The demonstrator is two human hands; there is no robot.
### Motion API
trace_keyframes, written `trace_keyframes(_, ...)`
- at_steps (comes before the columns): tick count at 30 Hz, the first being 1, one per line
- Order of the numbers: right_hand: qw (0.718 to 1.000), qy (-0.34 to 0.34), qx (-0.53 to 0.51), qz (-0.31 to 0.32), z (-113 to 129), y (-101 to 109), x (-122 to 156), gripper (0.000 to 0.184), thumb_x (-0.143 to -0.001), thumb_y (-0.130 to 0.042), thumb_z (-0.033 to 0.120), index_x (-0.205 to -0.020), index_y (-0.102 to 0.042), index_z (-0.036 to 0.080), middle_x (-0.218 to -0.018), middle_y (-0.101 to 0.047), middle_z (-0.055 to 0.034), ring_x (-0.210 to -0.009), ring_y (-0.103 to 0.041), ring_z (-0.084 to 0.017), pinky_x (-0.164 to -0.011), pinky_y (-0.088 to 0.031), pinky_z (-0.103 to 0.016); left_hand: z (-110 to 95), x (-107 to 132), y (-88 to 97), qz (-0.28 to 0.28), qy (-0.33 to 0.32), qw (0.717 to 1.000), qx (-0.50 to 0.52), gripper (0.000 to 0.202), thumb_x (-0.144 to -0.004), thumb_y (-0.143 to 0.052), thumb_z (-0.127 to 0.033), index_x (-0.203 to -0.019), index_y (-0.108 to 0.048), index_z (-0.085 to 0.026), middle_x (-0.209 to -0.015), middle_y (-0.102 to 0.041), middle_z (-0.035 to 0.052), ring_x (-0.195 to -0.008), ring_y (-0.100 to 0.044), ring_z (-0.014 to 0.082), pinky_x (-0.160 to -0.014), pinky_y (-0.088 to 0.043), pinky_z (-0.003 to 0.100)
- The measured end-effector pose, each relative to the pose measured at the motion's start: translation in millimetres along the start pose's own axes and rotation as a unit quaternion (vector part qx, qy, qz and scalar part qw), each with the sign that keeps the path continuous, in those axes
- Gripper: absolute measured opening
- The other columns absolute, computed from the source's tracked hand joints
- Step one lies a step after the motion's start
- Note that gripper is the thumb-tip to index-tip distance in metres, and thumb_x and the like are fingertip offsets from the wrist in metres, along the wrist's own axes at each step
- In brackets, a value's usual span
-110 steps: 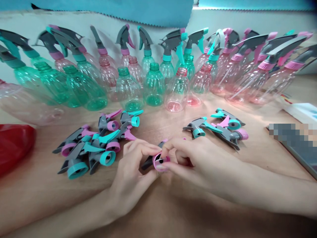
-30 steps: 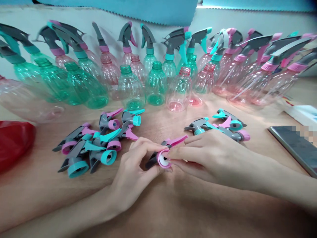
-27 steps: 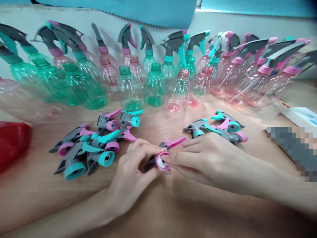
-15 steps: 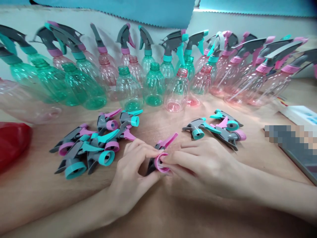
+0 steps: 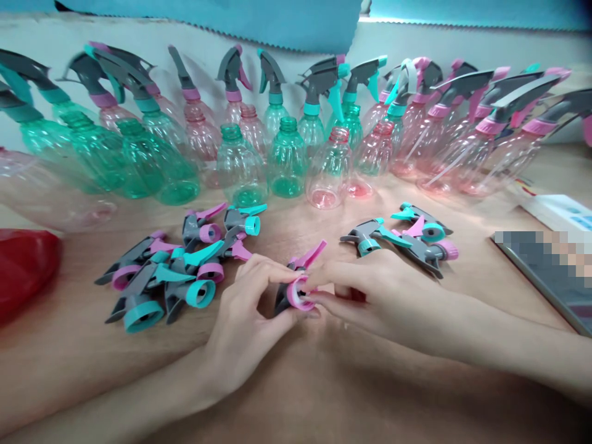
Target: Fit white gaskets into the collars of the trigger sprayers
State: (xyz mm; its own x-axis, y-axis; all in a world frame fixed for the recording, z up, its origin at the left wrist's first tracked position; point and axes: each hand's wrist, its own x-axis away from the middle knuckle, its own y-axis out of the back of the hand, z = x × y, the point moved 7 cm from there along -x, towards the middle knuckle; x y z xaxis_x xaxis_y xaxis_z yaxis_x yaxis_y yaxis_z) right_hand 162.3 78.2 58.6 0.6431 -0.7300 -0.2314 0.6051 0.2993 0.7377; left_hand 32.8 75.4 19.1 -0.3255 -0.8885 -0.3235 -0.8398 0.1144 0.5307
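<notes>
My left hand (image 5: 252,320) is closed round a grey spray head with a pink collar and pink trigger (image 5: 296,287), held just above the wooden table (image 5: 296,394). My right hand (image 5: 370,296) pinches the pink collar from the right with thumb and forefinger. The collar's opening faces me and the pink trigger points up and to the right. What the right fingertips press into the collar I cannot make out.
A heap of loose grey spray heads with pink and teal collars (image 5: 176,271) lies left of my hands, a smaller group (image 5: 402,237) to the right. Green and pink bottles (image 5: 287,160) line the back. A red bag (image 5: 23,271) sits left, a phone (image 5: 546,271) right.
The spray head has been turned in my hands, so its pink trigger now tilts more upward. Both hands have stayed in the same spot on the table.
</notes>
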Motion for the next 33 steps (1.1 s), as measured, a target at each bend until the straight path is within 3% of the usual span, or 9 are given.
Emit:
trace_keyframes(4,0.998,0.041,0.017,0.051,3,-4,-2,0.019,-0.088,-0.049,0.011,-0.086,-0.066,0.017,-0.074,-0.064,-0.0004,-0.063,-0.053,-0.009,-0.057,-0.037,-0.021,1,-1,-2.5,0.017,0.012,0.999,0.029,0.014,-0.079,-0.067,-0.025,-0.091,-0.06,-0.028,-0.085,-0.061,0.0001,-0.082,-0.057,0.0207,-0.069,-0.047,0.035)
trace_keyframes(11,0.992,0.046,0.116,0.006,2,-3,-2,0.016,-0.091,-0.049,0.022,-0.088,-0.065,0.017,-0.063,-0.058,0.0023,-0.051,-0.047,-0.008,-0.048,-0.028,-0.022,7,-1,-2.4,0.032,0.043,0.998,0.011,0.019,-0.079,-0.067,-0.02,-0.095,-0.06,-0.029,-0.087,-0.057,-0.0005,-0.076,-0.056,0.017,-0.062,-0.046,0.03)
trace_keyframes(14,0.992,0.051,0.112,0.018,3,2,1,0.017,-0.092,-0.048,0.025,-0.093,-0.064,0.019,-0.072,-0.062,0.0006,-0.06,-0.052,-0.01,-0.054,-0.034,-0.022,4,-2,-1.9,0.028,0.022,0.999,0.007,0.02,-0.079,-0.068,-0.023,-0.097,-0.059,-0.029,-0.086,-0.058,-0.0016,-0.077,-0.058,0.0166,-0.067,-0.047,0.03)
trace_keyframes(18,0.991,0.06,0.122,0.012,5,6,4,0.029,-0.084,-0.059,0.042,-0.101,-0.059,0.019,-0.085,-0.059,-0.0028,-0.075,-0.055,-0.015,-0.061,-0.04,-0.025,3,2,0.1,-0.006,0.025,1.0,0.0,0.031,-0.076,-0.07,-0.025,-0.101,-0.051,-0.028,-0.09,-0.062,-0.0016,-0.082,-0.063,0.0187,-0.072,-0.049,0.033)
trace_keyframes(21,0.984,0.079,0.157,-0.006,10,4,5,0.039,-0.082,-0.061,0.044,-0.112,-0.054,0.018,-0.091,-0.057,-0.0047,-0.077,-0.055,-0.017,-0.056,-0.042,-0.026,6,7,2.4,-0.04,0.033,0.999,0.009,0.042,-0.074,-0.07,-0.026,-0.107,-0.043,-0.028,-0.093,-0.062,0.0,-0.081,-0.065,0.0196,-0.072,-0.052,0.034)
trace_keyframes(25,0.982,0.1,0.159,-0.021,21,-1,8,0.045,-0.082,-0.061,0.043,-0.115,-0.053,0.015,-0.1,-0.059,-0.0083,-0.085,-0.057,-0.02,-0.062,-0.048,-0.03,-1,11,5.4,-0.075,-0.024,0.996,-0.041,0.039,-0.07,-0.071,-0.026,-0.1,-0.045,-0.026,-0.093,-0.056,0.0015,-0.084,-0.061,0.0212,-0.072,-0.051,0.037)
trace_keyframes(29,0.986,0.097,0.132,-0.017,31,-8,13,0.045,-0.085,-0.06,0.032,-0.122,-0.047,0.01,-0.099,-0.062,-0.0091,-0.089,-0.059,-0.02,-0.064,-0.051,-0.031,-12,12,5.5,-0.083,-0.082,0.992,-0.057,0.04,-0.068,-0.073,-0.024,-0.097,-0.045,-0.028,-0.088,-0.056,0.0008,-0.082,-0.057,0.0221,-0.071,-0.048,0.038)
trace_keyframes(33,0.992,0.088,0.089,-0.018,38,-10,14,0.029,-0.086,-0.056,0.019,-0.113,-0.051,0.011,-0.094,-0.062,-0.007,-0.082,-0.058,-0.017,-0.06,-0.05,-0.028,-26,12,4.4,-0.074,-0.147,0.983,-0.079,0.038,-0.072,-0.071,-0.026,-0.096,-0.043,-0.027,-0.085,-0.058,-0.0008,-0.077,-0.056,0.0205,-0.07,-0.044,0.037)
